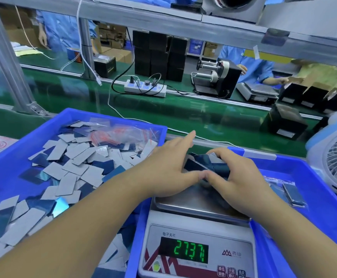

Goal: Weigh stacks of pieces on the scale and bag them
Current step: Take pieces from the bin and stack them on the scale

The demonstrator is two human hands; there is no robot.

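A white digital scale (197, 249) with a steel pan (185, 201) stands in front of me, its green display lit. On the pan lies a stack of dark blue pieces (205, 167). My right hand (238, 177) curls over the stack, thumb in front and fingers behind it. My left hand (169, 167) lies flat against the stack's left side with the fingers straight and the index finger pointing away. A blue bin (23, 149) at the left holds several loose grey and blue pieces (73, 163) and clear bags (121, 135) with red strips.
A second blue bin (324, 207) at the right holds a bagged stack (293, 194). A white fan (336, 157) stands at the far right. Beyond runs a green conveyor (163, 109) with a power strip (145, 88), black boxes and a label dispenser (217, 77). People in blue work opposite.
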